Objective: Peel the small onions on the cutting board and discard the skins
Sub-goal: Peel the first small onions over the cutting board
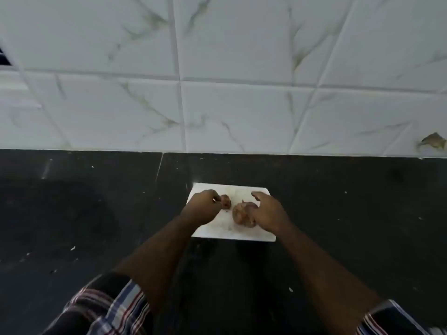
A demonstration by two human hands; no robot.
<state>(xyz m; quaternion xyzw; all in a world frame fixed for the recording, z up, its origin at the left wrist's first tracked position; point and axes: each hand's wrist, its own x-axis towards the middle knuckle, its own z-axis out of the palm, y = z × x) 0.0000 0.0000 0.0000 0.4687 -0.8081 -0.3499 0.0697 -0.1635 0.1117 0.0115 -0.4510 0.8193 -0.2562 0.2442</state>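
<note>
Head view showed brown, papery-skinned small onions (243, 213) on the white cutting board (217, 232). Left hand (202, 210) fingers pinched a single onion (225, 201); right hand (267, 212) fingers hovered spread, touching the pile.

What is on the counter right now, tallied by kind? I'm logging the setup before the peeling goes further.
Cutting board: 1, white, on the black counter
Single small onion: 1, at the left hand
Pile of onions: 1, too blurred to count, partly under the right hand
Hands: 2
Total: 5
</note>
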